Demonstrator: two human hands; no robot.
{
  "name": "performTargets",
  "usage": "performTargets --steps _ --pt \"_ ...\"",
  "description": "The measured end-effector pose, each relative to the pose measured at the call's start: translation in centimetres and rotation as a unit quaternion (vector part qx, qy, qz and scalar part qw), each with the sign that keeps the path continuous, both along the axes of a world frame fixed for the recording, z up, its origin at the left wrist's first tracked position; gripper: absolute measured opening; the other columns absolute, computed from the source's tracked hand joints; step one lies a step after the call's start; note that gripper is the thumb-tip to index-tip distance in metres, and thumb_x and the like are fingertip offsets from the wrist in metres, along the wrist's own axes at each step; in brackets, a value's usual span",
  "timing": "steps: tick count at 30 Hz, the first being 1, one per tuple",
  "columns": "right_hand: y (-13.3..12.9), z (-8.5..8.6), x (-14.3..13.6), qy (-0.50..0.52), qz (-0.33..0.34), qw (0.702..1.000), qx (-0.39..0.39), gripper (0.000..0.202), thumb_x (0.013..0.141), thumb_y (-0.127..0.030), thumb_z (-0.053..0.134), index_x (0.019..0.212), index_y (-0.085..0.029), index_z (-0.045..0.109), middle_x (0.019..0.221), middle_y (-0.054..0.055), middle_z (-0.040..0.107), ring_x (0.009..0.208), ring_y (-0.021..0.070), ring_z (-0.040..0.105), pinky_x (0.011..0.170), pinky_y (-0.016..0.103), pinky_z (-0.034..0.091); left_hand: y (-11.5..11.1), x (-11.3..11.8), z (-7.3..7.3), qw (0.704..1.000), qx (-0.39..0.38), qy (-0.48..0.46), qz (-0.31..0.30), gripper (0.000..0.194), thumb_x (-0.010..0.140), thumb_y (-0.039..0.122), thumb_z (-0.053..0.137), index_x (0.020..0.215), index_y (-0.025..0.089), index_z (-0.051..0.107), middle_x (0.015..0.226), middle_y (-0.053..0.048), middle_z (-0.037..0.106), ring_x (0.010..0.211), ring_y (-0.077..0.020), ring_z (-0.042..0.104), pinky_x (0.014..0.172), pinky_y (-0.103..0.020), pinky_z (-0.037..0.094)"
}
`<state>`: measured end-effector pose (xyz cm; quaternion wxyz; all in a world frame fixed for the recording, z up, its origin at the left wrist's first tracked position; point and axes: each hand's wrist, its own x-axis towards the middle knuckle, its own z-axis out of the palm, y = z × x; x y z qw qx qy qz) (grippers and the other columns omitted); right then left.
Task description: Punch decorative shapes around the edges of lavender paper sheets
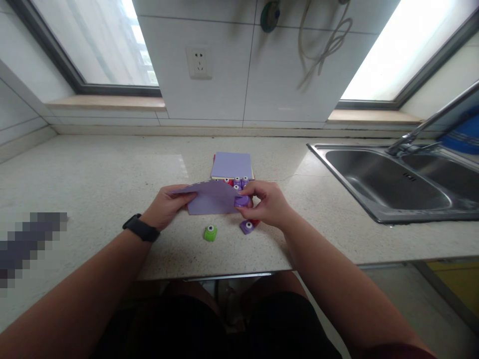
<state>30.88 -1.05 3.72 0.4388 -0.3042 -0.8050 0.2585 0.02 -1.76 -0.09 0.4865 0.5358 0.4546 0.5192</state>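
Two bare hands work above a pale, speckled stone counter (93, 194), seen from the wearer's own viewpoint. The left hand (168, 205), with a black smartwatch (141, 228) on its wrist, pinches the left side of a thin lilac paper sheet (213, 199) between thumb and fingers. The sheet is held over the counter in front of the person, its upper edge bowed. The right hand (267, 202) grips a rounded purple plastic punch (241, 201) between thumb and fingers, at the sheet's right edge; whether the paper sits inside its slot is hard to make out, as the fingers and sheet overlap there.

Nearer the person, a small bright green plastic punch (210, 233) with a white round button stands on the counter below the sheet. To its right is a small violet punch (246, 227), also white-buttoned, with something red just beside it, partly hidden by the right hand. Behind the sheet, partly covered, is a group of small red and purple punches (237, 182). Beyond them lies a square stack of coloured paper (232, 163), lilac on top. A stainless steel sink (359, 215) is set into the counter at the right.
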Motion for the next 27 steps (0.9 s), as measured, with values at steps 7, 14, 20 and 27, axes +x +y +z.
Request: performTargets --steps 7,14,20,27 --pt "0.1 -0.4 0.0 -0.005 -0.004 1.000 -0.020 0.023 0.070 -0.027 0.086 0.084 -0.023 0.068 0.071 -0.003 0.066 0.062 0.0136 0.057 0.062 0.031 0.045 0.0 0.1 -0.1 1.000 0.006 0.003 -0.006 0.035 0.074 0.038 0.091 0.105 0.021 0.085 0.108 -0.011 0.082 0.093 -0.0275 0.075 0.088 -0.047 0.063" --pt "0.7 -1.3 0.1 0.034 0.006 0.997 -0.063 0.034 0.075 -0.035 0.089 0.099 -0.025 0.066 0.076 -0.002 0.065 0.064 0.0144 0.059 0.066 0.034 0.049 0.1 0.3 0.1 1.000 0.015 0.007 0.001 0.036 0.077 0.039 0.090 0.108 0.021 0.084 0.114 -0.011 0.081 0.100 -0.0271 0.074 0.097 -0.047 0.059" --pt "1.0 -0.9 0.2 0.065 -0.004 0.996 -0.056 0.038 0.079 -0.037 0.087 0.110 -0.024 0.069 0.080 0.000 0.068 0.068 0.0159 0.061 0.069 0.035 0.052 0.0 0.5 0.7 1.000 0.005 0.009 0.025 0.037 0.074 0.043 0.091 0.102 0.019 0.084 0.107 -0.010 0.082 0.092 -0.0255 0.074 0.091 -0.043 0.060" --pt "1.5 -0.5 0.9 0.112 -0.041 0.991 -0.063 0.036 0.084 -0.041 0.083 0.112 -0.022 0.070 0.090 0.004 0.072 0.073 0.0163 0.063 0.070 0.034 0.053 0.2 0.8 0.8 0.998 -0.002 -0.030 0.051 0.044 0.071 0.044 0.093 0.104 0.018 0.082 0.106 -0.010 0.082 0.088 -0.0236 0.073 0.085 -0.039 0.059"
